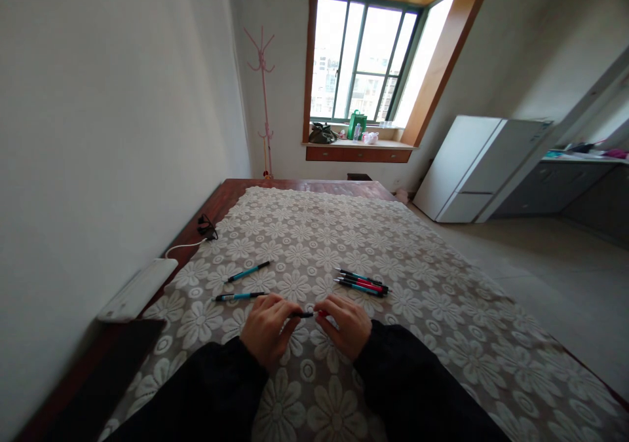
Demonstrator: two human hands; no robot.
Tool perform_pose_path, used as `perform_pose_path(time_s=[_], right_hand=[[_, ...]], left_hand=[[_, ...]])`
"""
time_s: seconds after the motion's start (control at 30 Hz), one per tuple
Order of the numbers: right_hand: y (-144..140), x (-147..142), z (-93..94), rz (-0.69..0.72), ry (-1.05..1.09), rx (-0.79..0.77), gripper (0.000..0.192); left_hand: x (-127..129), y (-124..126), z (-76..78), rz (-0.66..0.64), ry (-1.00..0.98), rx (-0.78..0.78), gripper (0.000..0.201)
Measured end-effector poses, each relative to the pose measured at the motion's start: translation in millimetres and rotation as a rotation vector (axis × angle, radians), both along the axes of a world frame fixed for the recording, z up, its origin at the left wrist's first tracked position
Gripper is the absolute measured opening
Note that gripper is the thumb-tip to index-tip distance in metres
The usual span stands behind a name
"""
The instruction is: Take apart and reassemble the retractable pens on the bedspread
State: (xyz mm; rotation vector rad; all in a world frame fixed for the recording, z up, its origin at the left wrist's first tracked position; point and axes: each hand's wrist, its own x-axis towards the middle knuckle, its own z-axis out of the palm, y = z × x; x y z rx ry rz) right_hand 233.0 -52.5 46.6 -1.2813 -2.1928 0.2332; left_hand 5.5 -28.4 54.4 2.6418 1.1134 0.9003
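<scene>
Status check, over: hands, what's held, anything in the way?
Left hand pinching black piece; right hand pinching red piece. Pieces end to end, contact unclear. Closest object nearby: blue-black pen by left hand.

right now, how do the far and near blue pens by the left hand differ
The far pen slants; the near pen lies almost level in view. The far pen is clear of the left hand; the near pen's right end meets the hand's outline. Both are blue and black, on the patterned cloth.

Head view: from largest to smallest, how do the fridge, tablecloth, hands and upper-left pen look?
1. Tablecloth
2. Fridge
3. Left hand and right hand: too alike to rank
4. Upper-left pen
</scene>
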Motion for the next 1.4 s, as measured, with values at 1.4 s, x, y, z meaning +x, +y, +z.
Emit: perform_pose_path(time_s=[1.4], right_hand=[[-4.9,-1.7,-3.2,0.031,0.028,0.010,0.017]], left_hand=[[-1.8,2.3,-4.1,-0.134,-0.203,0.101,0.008]])
